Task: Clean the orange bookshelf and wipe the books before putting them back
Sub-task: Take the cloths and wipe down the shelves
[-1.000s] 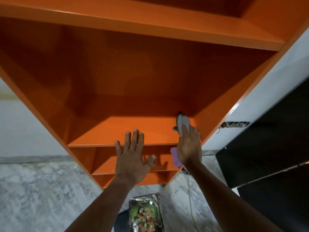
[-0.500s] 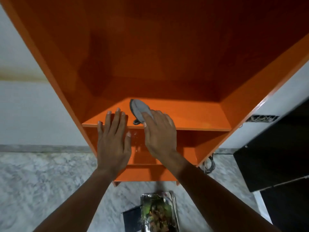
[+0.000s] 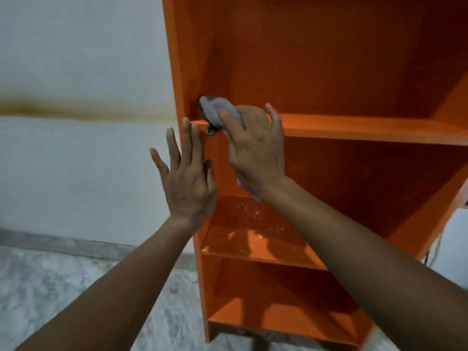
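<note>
The orange bookshelf [image 3: 354,127] fills the right of the view, and no books stand on its shelves. My right hand [image 3: 255,145] grips a grey cloth [image 3: 215,110] and holds it against the left end of the upper shelf, in the corner by the side panel. A purple bit of the cloth shows under my right wrist. My left hand [image 3: 187,178] is open, fingers straight, pressed flat on the front edge of the left side panel just below that shelf. White dust specks lie on the shelf [image 3: 253,234] beneath my hands.
A white wall [image 3: 83,122] with a brown stain band is left of the bookshelf. Grey marble floor [image 3: 50,287] lies below. A cable [image 3: 433,252] hangs at the bookshelf's right side.
My right hand has slid the cloth leftwards along the shelf from its right end to the left corner. My left hand moved from the shelf's front edge to the left side panel. The view swung left.
</note>
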{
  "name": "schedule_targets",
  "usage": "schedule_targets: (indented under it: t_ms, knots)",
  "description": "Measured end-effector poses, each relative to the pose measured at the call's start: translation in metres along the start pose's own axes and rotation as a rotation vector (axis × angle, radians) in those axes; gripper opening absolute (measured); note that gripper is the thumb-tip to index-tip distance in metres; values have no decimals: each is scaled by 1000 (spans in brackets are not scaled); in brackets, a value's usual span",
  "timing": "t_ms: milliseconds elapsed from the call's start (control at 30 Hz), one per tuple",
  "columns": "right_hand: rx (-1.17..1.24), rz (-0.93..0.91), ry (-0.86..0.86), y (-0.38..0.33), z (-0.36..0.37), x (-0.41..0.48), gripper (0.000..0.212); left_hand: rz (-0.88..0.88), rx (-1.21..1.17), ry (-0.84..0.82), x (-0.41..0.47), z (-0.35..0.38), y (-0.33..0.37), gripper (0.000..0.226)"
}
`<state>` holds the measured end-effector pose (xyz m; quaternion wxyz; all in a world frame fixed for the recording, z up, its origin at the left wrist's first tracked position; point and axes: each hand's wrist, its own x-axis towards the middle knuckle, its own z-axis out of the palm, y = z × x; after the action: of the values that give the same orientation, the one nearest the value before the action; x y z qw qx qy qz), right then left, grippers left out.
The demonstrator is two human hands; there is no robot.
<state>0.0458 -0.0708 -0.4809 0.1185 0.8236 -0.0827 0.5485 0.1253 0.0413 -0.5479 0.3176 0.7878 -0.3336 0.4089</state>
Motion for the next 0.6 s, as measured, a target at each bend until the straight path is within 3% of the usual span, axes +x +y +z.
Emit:
schedule_targets:
  t_ms: [300, 433, 533, 600]
  knots:
    - [54, -156, -60, -52, 4, -18, 58, -91, -355, -404, -80, -12, -51, 71]
    - [11, -280, -259, -70, 6, -61, 59, -160, -418, -520, -85, -34, -40, 77]
    - [14, -114, -533, -75, 8, -93, 61, -222, -418, -605, -83, -45, -37, 78]
    - [0, 38, -710, -67, 15, -126, 53, -224, -439, -677, -95, -49, -36, 67]
